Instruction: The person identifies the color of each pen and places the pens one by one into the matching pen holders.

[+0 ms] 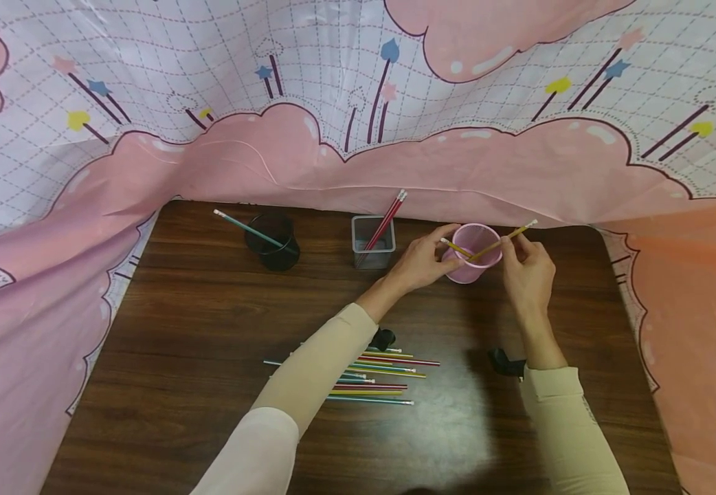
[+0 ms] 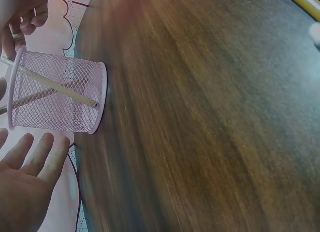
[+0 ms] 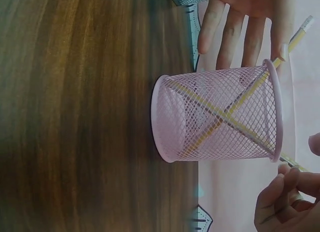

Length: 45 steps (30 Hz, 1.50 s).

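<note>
At the table's back right stands a pink mesh pencil cup (image 1: 466, 273) with two yellow pencils crossed inside it. My left hand (image 1: 421, 262) is at the cup's left side, thumb by the near rim and fingers reaching around the far side. In the right wrist view those left fingers (image 3: 232, 34) look straight. One yellow pencil (image 3: 299, 37) leans past the left thumb, eraser end up. Between thumb and fingertips my right hand (image 1: 530, 271) pinches the other yellow pencil (image 1: 521, 229) near its eraser end, its lower part inside the cup.
A black cup (image 1: 280, 256) with a teal pencil (image 1: 247, 227) stands at the back left. Beside it is a clear-grey square holder (image 1: 373, 259) with red pencils (image 1: 389, 220). Several coloured pencils (image 1: 389, 387) lie near the front, partly under the left sleeve. A patterned curtain (image 1: 345, 172) hangs behind.
</note>
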Motion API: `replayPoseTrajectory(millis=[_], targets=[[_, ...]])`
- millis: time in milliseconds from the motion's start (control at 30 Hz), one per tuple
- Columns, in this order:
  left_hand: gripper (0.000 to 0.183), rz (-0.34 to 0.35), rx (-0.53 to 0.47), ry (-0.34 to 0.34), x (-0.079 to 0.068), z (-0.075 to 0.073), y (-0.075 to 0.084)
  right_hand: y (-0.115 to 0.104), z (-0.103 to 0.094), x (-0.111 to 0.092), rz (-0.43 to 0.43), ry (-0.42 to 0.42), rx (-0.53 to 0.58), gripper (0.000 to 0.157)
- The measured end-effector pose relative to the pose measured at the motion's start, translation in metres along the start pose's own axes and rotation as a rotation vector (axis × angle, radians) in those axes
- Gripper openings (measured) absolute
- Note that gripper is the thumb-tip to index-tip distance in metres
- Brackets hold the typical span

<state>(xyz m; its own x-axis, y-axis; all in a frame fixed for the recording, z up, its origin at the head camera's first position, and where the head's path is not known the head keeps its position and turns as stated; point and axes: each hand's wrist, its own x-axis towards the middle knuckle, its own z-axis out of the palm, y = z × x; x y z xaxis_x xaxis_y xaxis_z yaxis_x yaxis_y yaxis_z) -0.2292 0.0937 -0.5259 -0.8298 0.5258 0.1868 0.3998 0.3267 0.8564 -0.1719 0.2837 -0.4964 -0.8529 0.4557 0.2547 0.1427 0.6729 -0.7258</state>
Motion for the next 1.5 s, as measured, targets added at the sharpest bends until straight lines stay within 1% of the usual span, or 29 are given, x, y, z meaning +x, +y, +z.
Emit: replayPoseTrajectory(millis=[167,267,333,400,500,567,633,733,867,1133,1367,1500], targets=[[0.069,-0.008,-0.022,-0.003,-0.003,-0.001,-0.003,0.002,-0.001,-0.005,0.027,-0.02,-0.013,0.041],[0.071,-0.019,-0.019,-0.004,-0.005,-0.003,-0.005,0.005,-0.001,-0.011,0.056,0.016,-0.007,0.044],[0.071,-0.028,-0.024,-0.003,-0.009,-0.005,-0.006,0.007,0.0,-0.017,0.047,0.047,0.013,0.044],[0.072,-0.032,-0.04,-0.002,-0.012,-0.007,-0.007,0.009,0.002,-0.026,-0.007,0.083,0.043,0.044],[0.073,-0.025,-0.075,0.0,-0.017,-0.011,-0.009,0.011,0.005,-0.04,-0.132,0.097,0.099,0.043],[0.074,-0.016,-0.089,0.003,-0.021,-0.013,-0.011,0.01,0.008,-0.049,-0.217,0.081,0.137,0.042],[0.074,-0.01,-0.091,0.006,-0.026,-0.015,-0.012,0.008,0.011,-0.057,-0.28,0.054,0.153,0.041],[0.075,-0.015,-0.095,0.002,-0.032,-0.018,-0.013,0.006,0.015,-0.065,-0.33,0.015,0.16,0.04],[0.074,-0.014,-0.098,-0.003,-0.038,-0.021,-0.013,0.003,0.019,-0.07,-0.343,-0.021,0.159,0.037],[0.071,-0.014,-0.116,-0.016,-0.047,-0.025,-0.011,0.002,0.023,-0.076,-0.338,-0.084,0.178,0.035],[0.071,-0.01,-0.119,-0.025,-0.057,-0.026,-0.016,0.005,0.023,-0.078,-0.347,-0.106,0.173,0.033],[0.071,-0.021,-0.115,-0.026,-0.064,-0.026,-0.02,0.006,0.024,-0.079,-0.354,-0.118,0.17,0.032]])
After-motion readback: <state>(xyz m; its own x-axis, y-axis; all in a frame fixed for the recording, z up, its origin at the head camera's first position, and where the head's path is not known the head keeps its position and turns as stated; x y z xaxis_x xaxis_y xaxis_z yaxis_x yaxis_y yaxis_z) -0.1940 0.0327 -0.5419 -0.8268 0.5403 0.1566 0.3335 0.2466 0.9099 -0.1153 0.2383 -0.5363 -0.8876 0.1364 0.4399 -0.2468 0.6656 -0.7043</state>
